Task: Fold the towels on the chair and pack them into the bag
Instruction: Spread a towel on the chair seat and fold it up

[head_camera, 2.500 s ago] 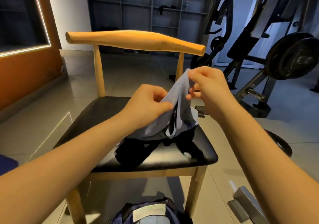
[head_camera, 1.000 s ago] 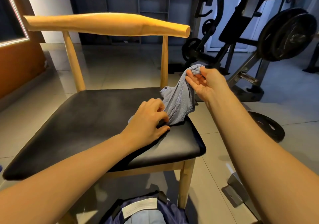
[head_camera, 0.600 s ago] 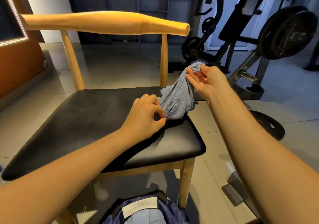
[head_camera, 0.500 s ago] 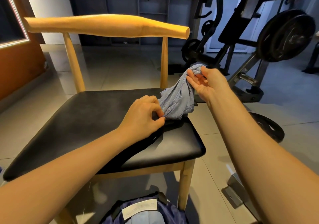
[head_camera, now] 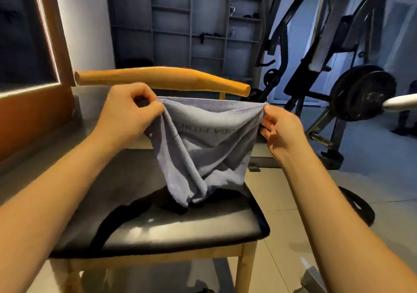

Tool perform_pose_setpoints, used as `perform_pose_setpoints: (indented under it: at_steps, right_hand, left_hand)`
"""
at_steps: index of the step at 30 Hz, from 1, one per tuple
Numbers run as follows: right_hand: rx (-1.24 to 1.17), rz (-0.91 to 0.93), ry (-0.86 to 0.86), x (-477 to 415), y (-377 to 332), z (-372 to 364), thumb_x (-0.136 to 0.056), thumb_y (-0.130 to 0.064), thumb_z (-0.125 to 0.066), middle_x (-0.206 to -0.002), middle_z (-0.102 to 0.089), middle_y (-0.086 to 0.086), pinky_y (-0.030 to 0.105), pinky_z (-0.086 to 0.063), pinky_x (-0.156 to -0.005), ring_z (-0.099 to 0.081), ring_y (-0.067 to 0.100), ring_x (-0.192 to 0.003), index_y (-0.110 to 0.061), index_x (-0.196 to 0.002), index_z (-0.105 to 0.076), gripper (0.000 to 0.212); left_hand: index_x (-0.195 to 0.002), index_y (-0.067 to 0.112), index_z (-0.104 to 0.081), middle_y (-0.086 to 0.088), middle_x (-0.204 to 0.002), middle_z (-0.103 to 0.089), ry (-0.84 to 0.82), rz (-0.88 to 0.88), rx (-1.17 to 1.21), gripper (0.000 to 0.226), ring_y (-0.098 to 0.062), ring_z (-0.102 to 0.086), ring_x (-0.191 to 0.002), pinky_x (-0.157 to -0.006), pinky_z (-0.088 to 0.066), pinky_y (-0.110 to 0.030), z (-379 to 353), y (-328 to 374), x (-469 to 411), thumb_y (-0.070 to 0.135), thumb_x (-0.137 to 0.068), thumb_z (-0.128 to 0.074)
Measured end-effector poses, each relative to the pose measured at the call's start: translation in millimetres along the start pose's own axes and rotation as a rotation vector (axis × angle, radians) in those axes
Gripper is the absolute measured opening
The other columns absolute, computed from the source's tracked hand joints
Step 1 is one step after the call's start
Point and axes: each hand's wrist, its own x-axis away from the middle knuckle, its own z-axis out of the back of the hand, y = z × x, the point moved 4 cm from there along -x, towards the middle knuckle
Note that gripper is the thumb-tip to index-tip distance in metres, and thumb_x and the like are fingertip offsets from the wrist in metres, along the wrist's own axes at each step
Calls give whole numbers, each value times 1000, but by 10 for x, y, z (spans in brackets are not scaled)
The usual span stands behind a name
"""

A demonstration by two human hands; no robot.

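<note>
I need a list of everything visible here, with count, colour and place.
light grey-blue cloth towel: one, grey-blue, hanging over the seat, touching the black cloth
crumpled black cloth: one, black, on the seat
wooden chair with black padded seat: one, tan and black, centre
grey wall shelving: one, grey, background
round black weight plate: one, black, on gym machine, right
flat black disc: one, black, floor right of chair
left hand: one, pinches the towel's top left corner
right hand: one, pinches its top right corner

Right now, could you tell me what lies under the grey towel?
A black cloth lies on the chair seat beneath the grey towel, whose hanging end covers the cloth's middle; how much is hidden there cannot be told.
</note>
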Motion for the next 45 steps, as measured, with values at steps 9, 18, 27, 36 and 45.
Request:
perform_pose_setpoints:
  at_steps: [9,18,27,36,45]
  right_hand:
    - [315,92,120,21,136,92,-100,-21,-59,-75,-58,1,31,-42,-63,-51,16,-67,-12,-93,-68,15]
    - [401,132,243,2,339,239,-100,-23,-61,-92,-62,-1,30,-46,-70,-56,13,-80,-11,-107,-67,14]
    - [380,55,253,-85,460,327,-97,-22,-64,-98,-68,6,39,-55,-80,-62,21,-89,-11,-108,-69,16]
    - [382,106,232,-22,318,291,-101,-23,-60,-95,-65,1,27,-45,-69,-58,14,-84,-12,-111,-67,16]
    - [370,103,123,102,217,189,-101,-27,-61,-109,-71,9,40,-57,-90,-67,26,-103,-16,-113,-69,19]
  left_hand:
    - [-77,13,-71,-4,-69,-69,-342,150,-126,11,-15,-65,-64,-62,-55,-32,-5,-418,130,9,-87,-72]
    - [-80,13,-74,-7,-78,-69,-542,328,9,17,-10,-61,-69,-70,-52,-24,-80,-767,249,12,-95,-66]
    - [-80,12,-77,-5,-78,-73,-518,329,111,29,-17,-68,-79,-82,-55,-37,26,-759,207,41,-85,-74]
    - [-93,12,-81,1,-79,-73,-515,385,138,27,-11,-59,-65,-64,-46,-27,220,-755,214,35,-87,-69]
    - [-85,14,-76,0,-79,-72,-281,320,44,14,-20,-68,-80,-64,-52,-25,331,-783,183,28,-89,-75]
